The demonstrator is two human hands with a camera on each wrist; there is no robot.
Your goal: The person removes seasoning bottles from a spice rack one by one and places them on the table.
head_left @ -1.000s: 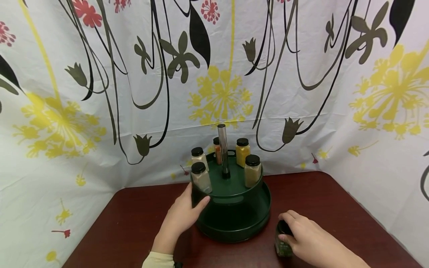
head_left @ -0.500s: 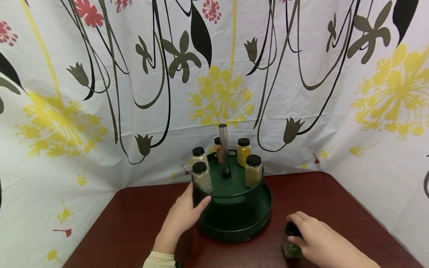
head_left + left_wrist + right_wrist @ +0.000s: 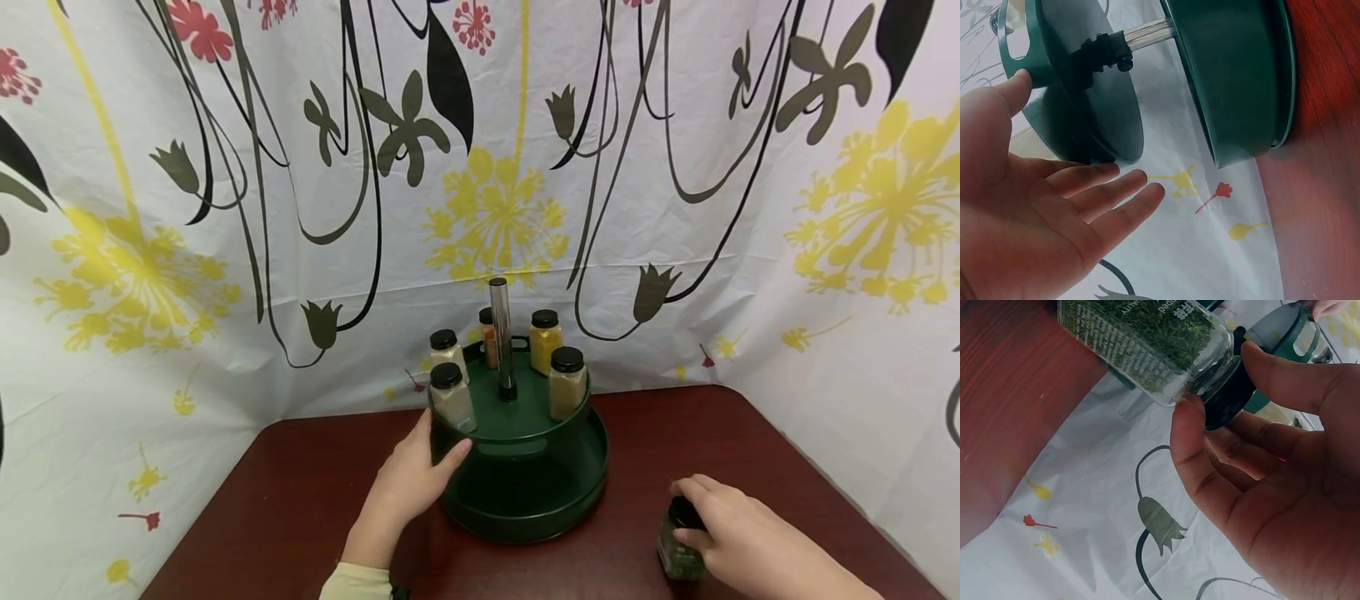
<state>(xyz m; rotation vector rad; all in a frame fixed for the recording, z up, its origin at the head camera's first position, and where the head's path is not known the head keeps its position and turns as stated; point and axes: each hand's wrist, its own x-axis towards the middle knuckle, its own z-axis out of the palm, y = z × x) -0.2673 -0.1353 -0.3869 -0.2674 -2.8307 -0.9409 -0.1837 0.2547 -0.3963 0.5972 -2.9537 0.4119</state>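
Note:
In the head view my right hand [image 3: 738, 525] pinches the black lid of a glass spice jar [image 3: 679, 552] at the table's right front. Chopped green herbs fill this jar [image 3: 1141, 337], as the right wrist view shows. My left hand [image 3: 411, 473] rests against the left side of a green two-tier turntable rack [image 3: 517, 450]. Its thumb touches the upper tray's wall by the handle slot, and the fingers extend fairly straight along the tray in the left wrist view. Several black-lidded spice jars, including a yellow one [image 3: 545, 343] and a tan one [image 3: 567, 385], stand on the upper tray.
A metal post [image 3: 501, 337] rises through the rack's upper tray. The lower tray [image 3: 525, 527] sits on the dark red table [image 3: 315, 500]. White flower-printed cloth [image 3: 487, 233] hangs around the back and sides of the table.
My right hand has moved to the right with the herb jar, away from the rack. The left hand and the rack look the same.

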